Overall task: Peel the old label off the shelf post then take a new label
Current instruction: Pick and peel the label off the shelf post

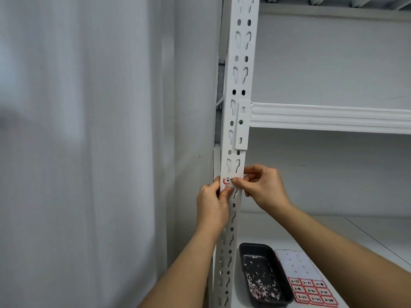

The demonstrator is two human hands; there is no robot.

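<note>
A grey curtain (84, 152) is hanging at far left. The left hand (213, 207) is pinching the lower left edge of the old label (227, 182) — red-bordered, sitting on the white shelf post (241, 70). The right hand (262, 187) is pinching the label's right side with curled fingers. Lower right, on the shelf (333, 236), a dark tray (264, 274) of paper scraps is lying just beside the sheet of new labels (311, 283).

label sheet (311, 290): you had red-bordered stickers with handwritten codes, the top-left reading about "2-16", the rest starting "2-" but too small to read | old label (226, 182) on shelf post (235, 134): red border and a black mark showed, nothing legible
</note>
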